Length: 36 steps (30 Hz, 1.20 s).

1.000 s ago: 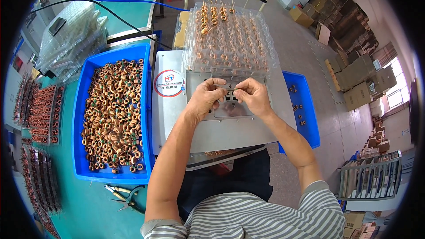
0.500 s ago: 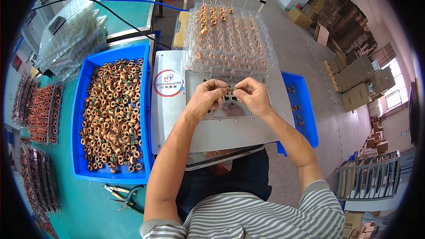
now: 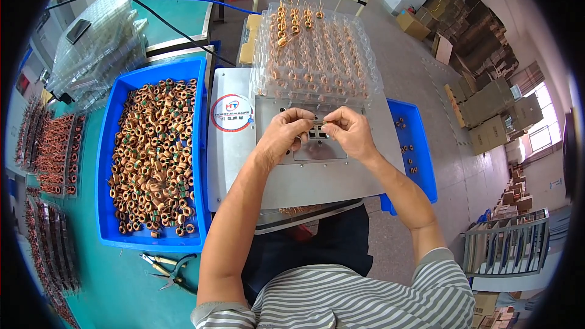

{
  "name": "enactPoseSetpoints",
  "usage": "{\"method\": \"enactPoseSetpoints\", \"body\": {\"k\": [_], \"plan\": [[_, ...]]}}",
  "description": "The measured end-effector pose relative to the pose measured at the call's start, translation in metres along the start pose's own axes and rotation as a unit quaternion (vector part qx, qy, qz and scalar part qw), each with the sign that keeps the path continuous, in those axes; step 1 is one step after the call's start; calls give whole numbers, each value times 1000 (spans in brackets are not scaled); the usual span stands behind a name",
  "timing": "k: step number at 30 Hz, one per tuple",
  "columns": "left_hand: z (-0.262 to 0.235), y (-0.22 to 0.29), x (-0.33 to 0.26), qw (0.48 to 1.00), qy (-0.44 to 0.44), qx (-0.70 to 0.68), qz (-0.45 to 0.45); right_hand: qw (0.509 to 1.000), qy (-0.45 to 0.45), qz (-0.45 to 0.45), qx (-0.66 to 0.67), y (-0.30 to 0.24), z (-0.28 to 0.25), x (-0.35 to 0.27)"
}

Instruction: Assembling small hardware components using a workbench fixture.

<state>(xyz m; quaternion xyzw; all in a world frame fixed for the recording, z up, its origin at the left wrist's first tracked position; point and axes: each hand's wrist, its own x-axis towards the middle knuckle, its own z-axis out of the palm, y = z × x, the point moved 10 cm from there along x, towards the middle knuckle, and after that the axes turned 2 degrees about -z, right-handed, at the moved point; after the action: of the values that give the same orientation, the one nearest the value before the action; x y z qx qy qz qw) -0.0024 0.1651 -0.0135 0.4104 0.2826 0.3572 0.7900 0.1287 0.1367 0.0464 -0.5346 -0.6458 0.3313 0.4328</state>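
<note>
Both hands meet over a flat metal machine top, above a small dark slotted block set into it. My left hand is closed, thumb and forefinger pinched together at the block's left side. From the right, my right hand pinches in the same way. Something small and thin lies between the fingertips; they hide most of it, so I cannot tell its kind. Just beyond the hands stands a stack of clear plastic trays, with several copper-wound ring coils in its far left part.
At left, a blue bin is heaped with ring coils. A smaller blue bin at right holds several coils. Pliers lie on the green table. Racks of red-wired coils stand far left. A black cable crosses behind.
Almost nothing differs. Both hands keep their pinch at the slotted block, with only a very slight shift of the fingers.
</note>
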Motion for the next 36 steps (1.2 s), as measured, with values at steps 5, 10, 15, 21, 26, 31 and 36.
{"method": "enactPoseSetpoints", "body": {"k": [5,10,15,21,26,31,36], "plan": [[-14,-1,2,999,53,-8,-5,999,-12,13,-45,0,-9,9],[-27,3,0,994,99,-43,13,970,-52,-36,-236,-15,-12,19],[-27,3,0,994,93,-51,11,939,-109,-87,-316,-23,-1,23],[-26,2,2,995,87,-50,13,915,-159,-109,-353,-15,11,25],[-30,0,3,995,90,-50,14,900,-190,-150,-364,-11,28,27],[-30,-2,4,995,86,-54,11,884,-232,-148,-379,-1,45,27],[-32,-3,4,995,83,-48,13,879,-233,-154,-385,12,55,26]]}}
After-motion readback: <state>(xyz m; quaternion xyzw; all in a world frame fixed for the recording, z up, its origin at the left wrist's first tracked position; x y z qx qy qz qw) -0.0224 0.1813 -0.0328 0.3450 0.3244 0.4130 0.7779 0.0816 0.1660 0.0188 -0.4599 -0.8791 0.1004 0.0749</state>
